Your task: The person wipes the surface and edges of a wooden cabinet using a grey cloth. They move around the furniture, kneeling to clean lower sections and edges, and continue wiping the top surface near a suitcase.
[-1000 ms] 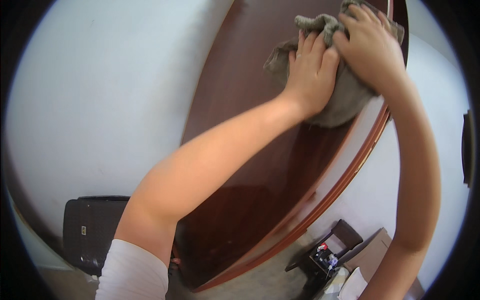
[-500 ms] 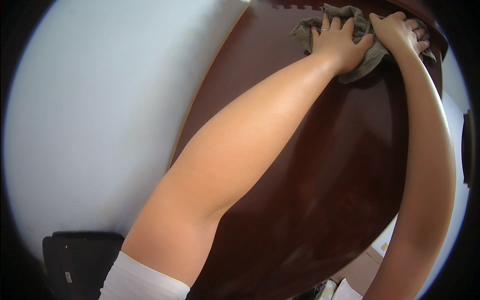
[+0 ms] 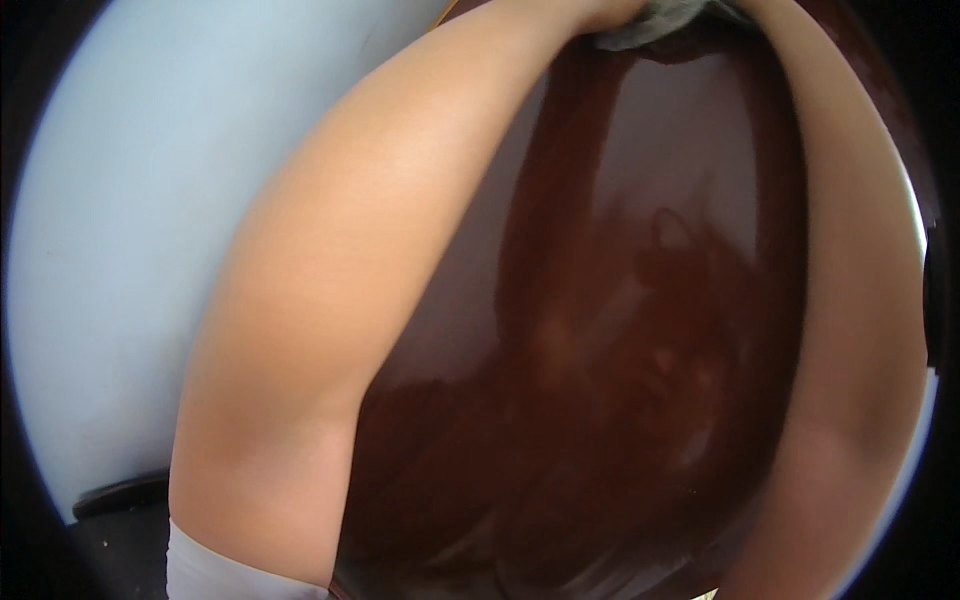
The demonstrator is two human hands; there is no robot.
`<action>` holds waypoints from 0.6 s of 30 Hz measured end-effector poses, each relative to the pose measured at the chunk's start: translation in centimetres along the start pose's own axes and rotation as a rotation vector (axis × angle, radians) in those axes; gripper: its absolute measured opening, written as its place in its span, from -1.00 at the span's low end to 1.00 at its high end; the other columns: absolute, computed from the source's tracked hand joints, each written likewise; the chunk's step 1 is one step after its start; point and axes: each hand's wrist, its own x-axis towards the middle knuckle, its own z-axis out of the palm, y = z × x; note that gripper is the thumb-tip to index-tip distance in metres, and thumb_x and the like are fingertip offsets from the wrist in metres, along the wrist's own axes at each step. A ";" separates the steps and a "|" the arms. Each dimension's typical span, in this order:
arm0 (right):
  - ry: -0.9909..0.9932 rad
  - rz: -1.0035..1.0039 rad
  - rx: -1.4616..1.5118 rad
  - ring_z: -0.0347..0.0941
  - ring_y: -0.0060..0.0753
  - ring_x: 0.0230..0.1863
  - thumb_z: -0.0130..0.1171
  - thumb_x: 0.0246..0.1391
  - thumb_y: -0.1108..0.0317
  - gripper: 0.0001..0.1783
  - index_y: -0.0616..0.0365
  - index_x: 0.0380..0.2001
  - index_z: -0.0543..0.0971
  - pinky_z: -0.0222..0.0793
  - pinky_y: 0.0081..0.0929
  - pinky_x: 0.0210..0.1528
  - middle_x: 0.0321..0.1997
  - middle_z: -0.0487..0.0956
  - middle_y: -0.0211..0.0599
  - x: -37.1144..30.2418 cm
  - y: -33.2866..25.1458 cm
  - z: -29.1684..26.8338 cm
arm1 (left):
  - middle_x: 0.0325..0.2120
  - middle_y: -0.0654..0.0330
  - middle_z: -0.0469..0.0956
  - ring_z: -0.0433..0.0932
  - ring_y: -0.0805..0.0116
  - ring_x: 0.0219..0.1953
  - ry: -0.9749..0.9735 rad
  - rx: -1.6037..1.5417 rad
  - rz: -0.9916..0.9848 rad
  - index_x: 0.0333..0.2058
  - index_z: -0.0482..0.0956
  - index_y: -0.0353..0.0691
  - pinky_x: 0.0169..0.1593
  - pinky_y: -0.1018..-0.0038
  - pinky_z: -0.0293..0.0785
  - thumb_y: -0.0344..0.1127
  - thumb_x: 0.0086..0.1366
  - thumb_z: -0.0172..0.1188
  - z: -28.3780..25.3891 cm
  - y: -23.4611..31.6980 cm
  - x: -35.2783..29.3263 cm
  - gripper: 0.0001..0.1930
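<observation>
Both my arms stretch forward over a glossy dark reddish-brown tabletop (image 3: 620, 330). At the upper edge of the picture, the near part of my left hand (image 3: 608, 12) shows beside a crumpled grey-green cloth (image 3: 660, 22) that lies on the wood. The fingers of that hand are cut off by the picture's edge, so their grip is hidden. My right forearm runs up along the right side and leaves the picture at the top, close to the cloth's right end. The right hand itself is out of sight.
A pale wall (image 3: 150, 230) stands to the left of the tabletop. At lower left is a black object with a flat top edge (image 3: 125, 493), partly behind my left arm. The polished surface mirrors my arms.
My hands and the cloth have shifted up to the picture's top edge and largely out of view. The view has moved, and the tabletop now fills more of the middle.
</observation>
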 end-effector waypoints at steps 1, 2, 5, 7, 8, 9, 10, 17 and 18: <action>-0.013 -0.064 0.003 0.14 0.07 0.38 -0.01 0.08 -0.08 -0.19 0.32 0.25 0.25 -0.20 0.12 0.43 0.32 0.27 0.16 -1.3 -1.5 1.7 | 0.38 -0.05 -0.02 -0.15 -0.09 0.43 -0.026 0.034 -0.052 0.37 0.05 -0.12 0.40 0.03 -0.15 0.28 0.34 -0.23 0.9 -2.3 -1.1 -0.22; -0.020 -0.124 0.011 0.15 0.08 0.38 -0.01 0.09 -0.07 -0.21 0.29 0.25 0.27 -0.21 0.10 0.44 0.30 0.31 0.14 -2.9 -3.3 1.8 | 0.38 -0.05 -0.01 -0.14 -0.11 0.42 -0.050 0.075 -0.096 0.36 0.06 -0.12 0.40 0.03 -0.13 0.26 0.34 -0.22 1.1 -4.1 -2.3 -0.23; -0.168 -0.291 0.102 0.31 0.03 0.27 -0.01 0.11 0.00 -0.38 0.25 0.10 0.47 0.05 -0.03 0.37 0.24 0.40 0.08 -7.1 -6.7 -0.5 | 0.30 -0.11 0.12 0.00 -0.15 0.36 -0.049 0.223 0.127 0.32 0.13 -0.20 0.36 0.02 -0.05 0.15 0.39 -0.18 0.7 -8.9 -5.8 -0.31; -0.324 -0.366 0.337 0.37 -0.05 0.21 0.00 0.12 0.11 -0.54 0.03 0.04 0.54 0.29 -0.22 0.24 0.19 0.47 -0.12 -7.4 -8.0 0.8 | 0.24 -0.16 0.22 0.09 -0.16 0.32 0.032 0.232 0.163 0.28 0.21 -0.27 0.34 -0.01 -0.04 0.19 0.36 -0.15 0.6 -11.6 -6.5 -0.27; -0.274 -0.290 0.399 0.38 -0.04 0.19 0.00 0.08 0.25 -0.63 -0.02 -0.06 0.61 0.33 -0.21 0.20 0.18 0.48 -0.19 -8.8 -7.5 0.4 | 0.25 -0.16 0.20 0.03 -0.16 0.36 0.082 -0.015 -0.038 0.28 0.20 -0.27 0.34 -0.11 -0.09 0.24 0.33 -0.15 1.4 -9.6 -8.3 -0.23; -0.215 -0.336 0.441 0.40 -0.05 0.16 0.00 0.05 0.32 -0.67 0.01 -0.13 0.63 0.35 -0.18 0.16 0.14 0.51 -0.19 -8.7 -6.3 0.9 | 0.24 -0.16 0.21 0.05 -0.17 0.34 0.098 -0.019 -0.056 0.28 0.20 -0.29 0.33 -0.12 -0.07 0.24 0.33 -0.15 2.0 -7.9 -9.0 -0.23; -0.146 -0.392 0.492 0.42 -0.05 0.14 0.00 0.03 0.38 -0.70 0.04 -0.21 0.65 0.37 -0.14 0.13 0.10 0.54 -0.20 -8.2 -5.4 0.9 | 0.22 -0.17 0.23 0.07 -0.18 0.33 0.122 -0.009 -0.075 0.28 0.20 -0.30 0.31 -0.13 -0.04 0.24 0.34 -0.15 2.0 -6.6 -9.1 -0.23; 0.463 -0.612 0.194 0.35 -0.19 0.20 -0.09 0.13 0.45 -0.73 0.26 -0.25 0.59 0.22 -0.28 0.27 0.01 0.55 -0.19 -17.1 -10.3 1.4 | 0.26 -0.21 0.15 -0.03 -0.30 0.35 0.121 0.088 -0.097 0.31 0.09 -0.32 0.31 -0.23 -0.13 0.30 0.32 -0.16 -1.5 -7.6 -19.6 -0.16; 0.465 -0.590 0.171 0.33 -0.19 0.22 -0.12 0.15 0.43 -0.71 0.26 -0.19 0.57 0.21 -0.29 0.28 0.05 0.53 -0.17 -17.5 -10.1 1.7 | 0.28 -0.21 0.13 -0.05 -0.30 0.36 0.121 0.104 -0.091 0.32 0.07 -0.31 0.31 -0.25 -0.15 0.30 0.32 -0.16 -1.3 -7.5 -19.6 -0.15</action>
